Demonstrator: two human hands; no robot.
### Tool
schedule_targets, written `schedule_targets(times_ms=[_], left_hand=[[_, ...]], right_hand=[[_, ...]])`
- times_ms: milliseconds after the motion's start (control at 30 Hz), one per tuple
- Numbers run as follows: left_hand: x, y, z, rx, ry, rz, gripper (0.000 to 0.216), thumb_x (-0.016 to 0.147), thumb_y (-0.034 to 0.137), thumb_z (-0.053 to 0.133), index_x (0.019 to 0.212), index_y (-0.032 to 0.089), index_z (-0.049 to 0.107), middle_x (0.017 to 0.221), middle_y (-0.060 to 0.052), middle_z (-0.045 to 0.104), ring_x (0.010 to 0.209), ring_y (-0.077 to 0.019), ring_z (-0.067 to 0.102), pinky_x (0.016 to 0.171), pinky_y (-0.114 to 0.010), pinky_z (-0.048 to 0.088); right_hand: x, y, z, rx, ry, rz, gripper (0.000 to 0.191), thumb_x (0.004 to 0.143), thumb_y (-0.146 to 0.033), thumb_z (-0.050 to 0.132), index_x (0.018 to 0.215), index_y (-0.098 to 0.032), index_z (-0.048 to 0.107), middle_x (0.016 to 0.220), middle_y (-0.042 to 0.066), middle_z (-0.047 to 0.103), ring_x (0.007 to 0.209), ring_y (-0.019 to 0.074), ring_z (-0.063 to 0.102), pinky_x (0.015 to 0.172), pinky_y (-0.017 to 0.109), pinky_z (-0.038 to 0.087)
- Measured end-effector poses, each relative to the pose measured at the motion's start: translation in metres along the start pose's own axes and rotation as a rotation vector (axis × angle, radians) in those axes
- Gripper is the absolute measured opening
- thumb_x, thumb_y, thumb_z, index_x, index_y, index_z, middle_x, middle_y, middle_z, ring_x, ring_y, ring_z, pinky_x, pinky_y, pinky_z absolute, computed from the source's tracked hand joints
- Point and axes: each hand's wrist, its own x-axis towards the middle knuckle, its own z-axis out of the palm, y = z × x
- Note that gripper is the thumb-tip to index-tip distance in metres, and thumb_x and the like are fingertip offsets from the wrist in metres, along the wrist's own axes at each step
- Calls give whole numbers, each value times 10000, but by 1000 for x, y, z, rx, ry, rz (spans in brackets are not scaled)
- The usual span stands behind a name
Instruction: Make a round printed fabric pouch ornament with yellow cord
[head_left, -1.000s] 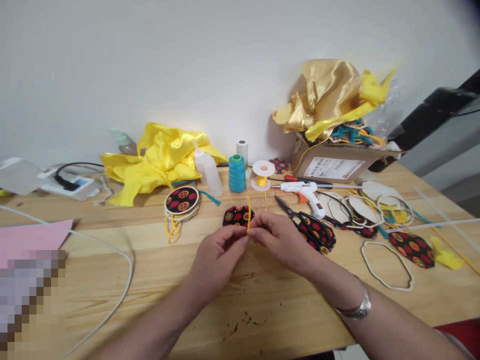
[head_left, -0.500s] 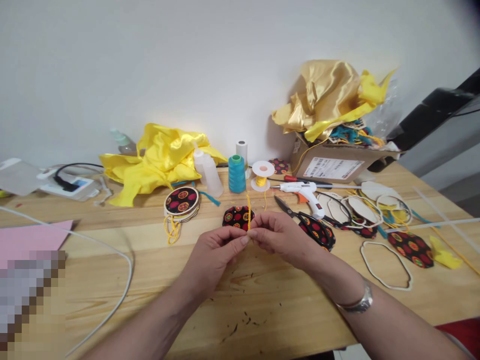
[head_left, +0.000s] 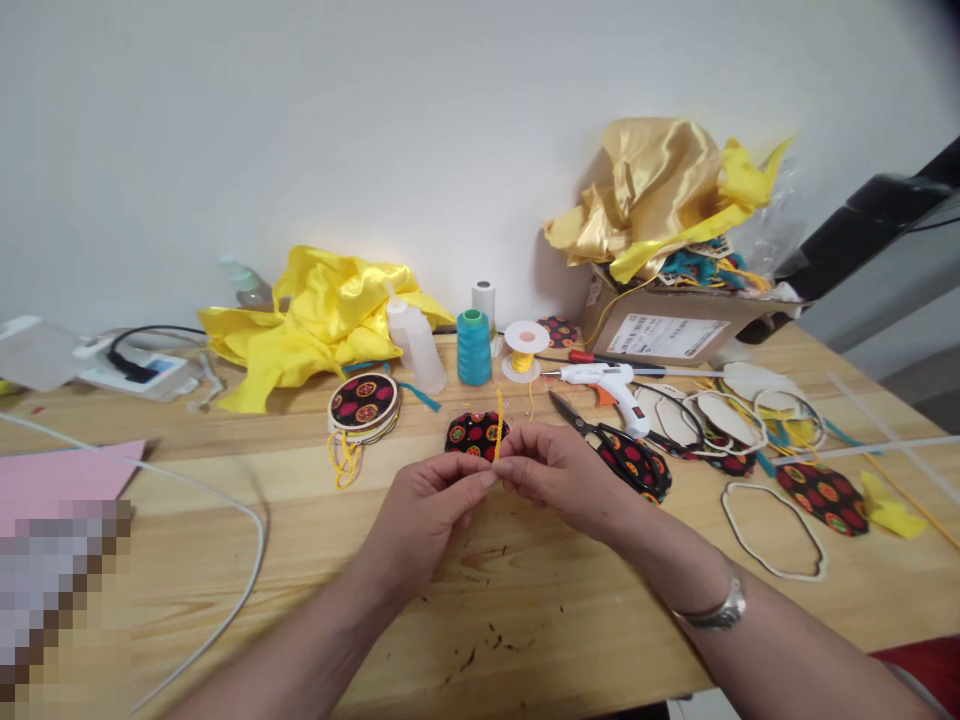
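Note:
My left hand and my right hand meet above the middle of the wooden table, fingertips pinched together on a short yellow cord that stands up between them. Just behind the cord lies a black patterned fabric piece. Scissors with patterned fabric under them lie right of my right hand. A watch is on my right wrist.
Along the back stand a teal thread cone, a white spool of yellow cord, squeeze bottles, yellow cloth, a glue gun and a cardboard box of gold fabric. White rings and patterned pieces lie right; pink paper and a white cable left.
My hands have stayed nearly still, with only small shifts of the fingers on the yellow cord.

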Motion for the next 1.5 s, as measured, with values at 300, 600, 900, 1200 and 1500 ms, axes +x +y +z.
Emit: schedule_targets(times_ms=[300,600,900,1200,1500], left_hand=[[2,2,-1,-54,104,27,142,676,280,685,719,145,682,527,38,501,450,-32,329,417,-170,220],[4,-3,-4,-67,132,29,170,680,298,684,759,148,675,606,8,586,448,-29,366,399,-158,232],[2,4,-1,-123,45,23,133,701,269,672,719,138,663,591,30,551,416,-10,316,394,-167,205],[3,3,-2,-107,144,31,165,688,287,682,750,134,672,607,-1,612,409,-15,303,381,-166,192],[3,6,3,-241,185,-38,171,619,254,726,709,120,669,474,48,523,379,-11,291,364,-157,183]], right_hand=[[0,-3,-7,-281,17,-97,143,775,-161,518,787,-171,660,760,6,647,718,117,545,667,240,377],[-3,-3,-8,-457,94,-123,187,837,-240,465,728,-168,599,696,5,615,647,122,509,602,258,358],[0,1,-4,-217,-80,-73,202,766,-110,482,895,-153,631,856,34,657,777,132,569,693,253,420],[-3,-5,-7,-320,121,-167,152,795,-226,532,692,-157,621,612,-20,568,577,88,470,541,216,343],[-20,5,12,-984,179,-642,168,863,-194,432,823,-156,591,721,33,583,662,139,500,558,274,329]])
